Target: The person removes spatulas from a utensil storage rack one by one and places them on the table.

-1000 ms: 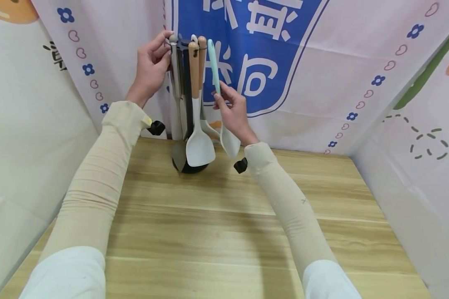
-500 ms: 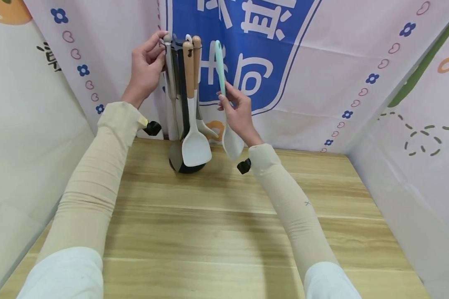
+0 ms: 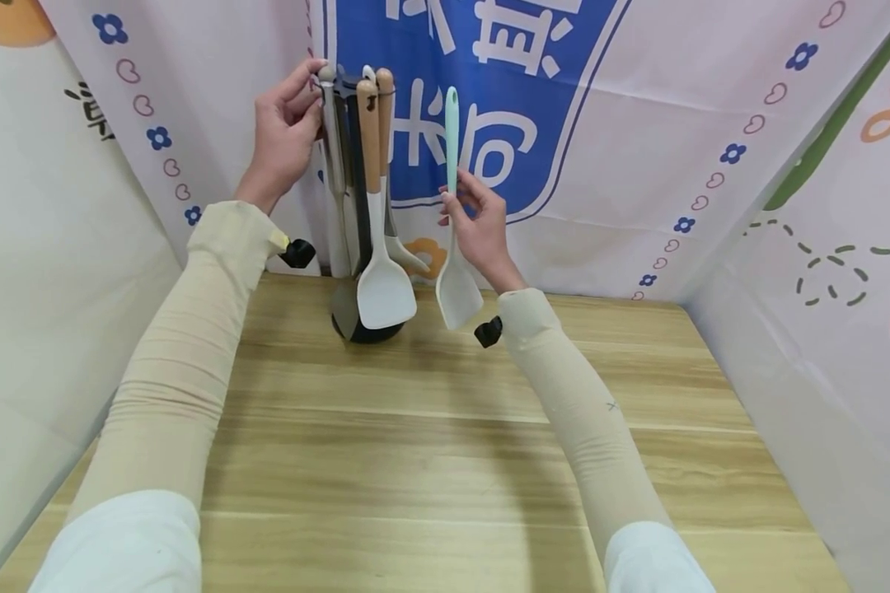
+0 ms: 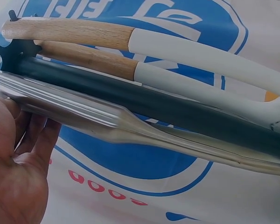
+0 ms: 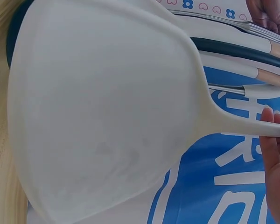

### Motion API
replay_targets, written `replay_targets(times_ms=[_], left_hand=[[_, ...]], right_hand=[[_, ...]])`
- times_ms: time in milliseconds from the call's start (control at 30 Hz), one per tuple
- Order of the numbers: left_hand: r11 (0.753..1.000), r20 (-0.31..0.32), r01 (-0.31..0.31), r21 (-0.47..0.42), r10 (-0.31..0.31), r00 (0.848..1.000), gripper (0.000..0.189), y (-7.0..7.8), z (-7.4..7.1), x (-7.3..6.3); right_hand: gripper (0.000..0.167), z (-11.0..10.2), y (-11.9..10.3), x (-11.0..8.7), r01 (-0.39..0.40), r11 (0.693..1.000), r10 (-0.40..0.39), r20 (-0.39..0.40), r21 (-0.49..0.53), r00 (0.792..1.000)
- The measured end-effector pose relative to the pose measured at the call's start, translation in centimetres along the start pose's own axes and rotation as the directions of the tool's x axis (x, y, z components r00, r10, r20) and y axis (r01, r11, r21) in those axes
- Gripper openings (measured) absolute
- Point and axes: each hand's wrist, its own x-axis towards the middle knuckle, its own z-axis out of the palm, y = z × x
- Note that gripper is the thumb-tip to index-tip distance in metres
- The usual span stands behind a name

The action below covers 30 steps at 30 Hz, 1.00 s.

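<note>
My right hand (image 3: 484, 226) pinches a spatula with a mint-green handle and pale blade (image 3: 460, 295). It hangs upright, blade down, apart from a utensil stand (image 3: 371, 333) with a black base. In the right wrist view the pale blade (image 5: 102, 107) fills much of the frame. At the stand's upper left, my left hand (image 3: 283, 136) grips the top of a silver-handled utensil (image 4: 84, 109); the lower end of that utensil is hard to make out. A white spatula with a wooden handle (image 3: 386, 295) hangs at the stand's front.
A second wooden-handled utensil (image 3: 384, 115) hangs behind the white spatula, and a dark blade (image 3: 346, 309) hangs at the stand's left. The wooden table (image 3: 400, 461) meets a printed cloth backdrop (image 3: 623, 165) close behind the stand. Cloth walls stand on both sides.
My right hand has moved right, away from the stand, with the mint-handled spatula. The spatula has turned more upright and its blade faces me more. My left hand stays on the silver handle.
</note>
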Motion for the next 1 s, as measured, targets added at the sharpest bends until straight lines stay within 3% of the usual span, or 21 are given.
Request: replay_targets(times_ms=[467, 767, 1000], left_hand=[[0.999, 0.009, -0.014, 0.031, 0.013, 1.000, 0.041, -0.4, -0.4, 0.1], [1.000, 0.007, -0.009, 0.022, 0.009, 1.000, 0.041, -0.5, -0.4, 0.2], [0.998, 0.012, -0.051, 0.024, 0.051, 0.999, 0.038, -0.5, -0.2, 0.2]], right_hand=[[0.036, -0.8, 1.4, -0.8, -0.035, 0.999, 0.035, -0.042, 0.010, 0.998], [0.034, -1.1, 2.1, -1.5, -0.139, 0.990, 0.140, -0.069, 0.022, 0.988], [0.033, -1.4, 2.8, -2.3, -0.199, 0.980, 0.200, -0.076, 0.028, 0.977]])
